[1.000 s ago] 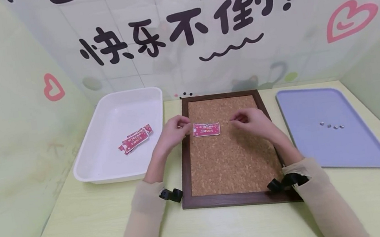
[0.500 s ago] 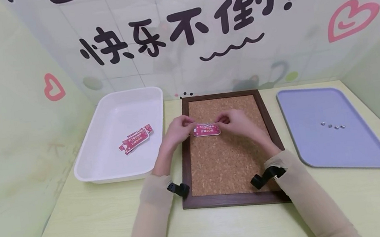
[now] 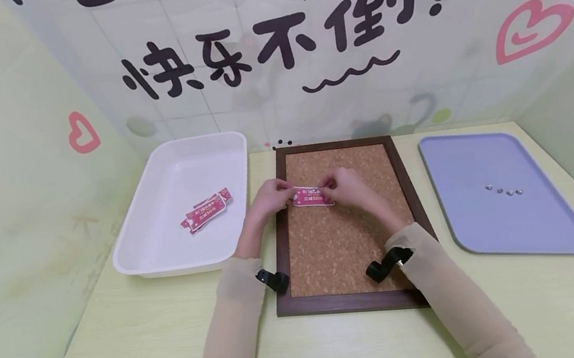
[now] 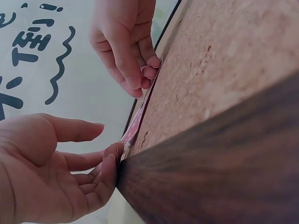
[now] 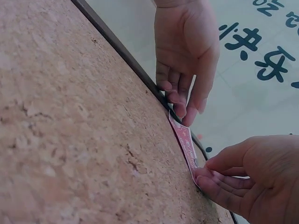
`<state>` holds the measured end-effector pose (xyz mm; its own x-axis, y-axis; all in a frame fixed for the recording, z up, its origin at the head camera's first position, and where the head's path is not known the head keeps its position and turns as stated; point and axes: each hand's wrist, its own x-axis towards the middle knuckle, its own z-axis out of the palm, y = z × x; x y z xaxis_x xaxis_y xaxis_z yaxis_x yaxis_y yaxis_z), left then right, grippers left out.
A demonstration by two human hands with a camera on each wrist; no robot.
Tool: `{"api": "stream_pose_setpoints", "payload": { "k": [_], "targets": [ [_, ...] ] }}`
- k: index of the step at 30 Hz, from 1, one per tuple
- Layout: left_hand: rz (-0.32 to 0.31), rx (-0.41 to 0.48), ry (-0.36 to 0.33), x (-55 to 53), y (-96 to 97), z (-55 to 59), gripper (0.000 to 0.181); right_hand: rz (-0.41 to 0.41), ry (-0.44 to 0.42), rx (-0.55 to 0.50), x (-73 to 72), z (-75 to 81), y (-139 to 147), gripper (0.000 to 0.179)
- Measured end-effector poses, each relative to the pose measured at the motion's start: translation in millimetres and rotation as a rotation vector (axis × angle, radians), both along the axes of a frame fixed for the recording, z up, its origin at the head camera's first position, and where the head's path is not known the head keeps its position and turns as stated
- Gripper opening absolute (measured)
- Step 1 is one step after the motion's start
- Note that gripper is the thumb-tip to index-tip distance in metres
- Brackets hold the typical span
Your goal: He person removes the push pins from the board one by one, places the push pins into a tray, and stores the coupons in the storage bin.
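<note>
A pink paper coupon (image 3: 309, 197) lies on the upper part of a cork board (image 3: 349, 249) with a dark wooden frame. My left hand (image 3: 269, 199) is at the coupon's left end. Its fingertips touch the edge, while the left wrist view shows the thumb apart from them (image 4: 56, 172). From the other side my right hand (image 3: 348, 188) covers the coupon's upper right corner. In the right wrist view the right thumb and fingers (image 5: 252, 177) come together at that end of the coupon (image 5: 186, 144). The coupon's underside is hidden.
A white bin (image 3: 139, 245) to the left holds more pink coupons (image 3: 207, 211). On the right, a blue-grey tray (image 3: 508, 229) carries several small shiny metal pieces (image 3: 510, 193). Walls printed with writing stand behind and at both sides.
My right hand has moved left from beside the coupon onto its right end. The left hand has shifted slightly right and nearer, to the left end. The coupon has barely moved.
</note>
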<state>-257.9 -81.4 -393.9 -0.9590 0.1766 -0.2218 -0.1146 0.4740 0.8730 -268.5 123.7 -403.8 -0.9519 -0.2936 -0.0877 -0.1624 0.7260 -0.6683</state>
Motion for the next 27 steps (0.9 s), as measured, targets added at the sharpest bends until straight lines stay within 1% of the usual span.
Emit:
{"api": "stream_pose_setpoints", "payload": {
  "k": [5,10,17,19,22,24,27],
  "targets": [
    [0.007,-0.01,-0.014,-3.6,-0.6,-3.0,0.034,-0.008,-0.001,0.001,-1.6,-1.0,-3.1,0.019],
    [-0.006,-0.027,-0.023,-5.8,-1.5,-4.6,0.03,-0.036,0.004,0.012,-4.7,-4.3,-6.3,0.02],
    [-0.03,-0.095,-0.005,-7.8,-2.0,-7.1,0.025,-0.079,0.013,0.003,-6.6,-7.8,-10.8,0.017],
    [-0.032,-0.093,-0.004,-8.6,-1.8,-7.6,0.024,-0.096,0.026,0.003,-6.9,-9.0,-12.6,0.015],
    [-0.029,-0.068,-0.011,-9.7,-2.3,-8.2,0.023,-0.119,0.042,0.005,-7.1,-10.4,-14.8,0.013],
    [-0.034,-0.047,-0.004,-10.9,-3.0,-8.8,0.022,-0.133,0.043,0.004,-7.0,-11.0,-16.0,0.013],
    [-0.035,-0.043,-0.008,-11.0,-3.1,-8.6,0.022,-0.147,0.039,-0.003,-6.1,-10.8,-17.4,0.012]
  ]
}}
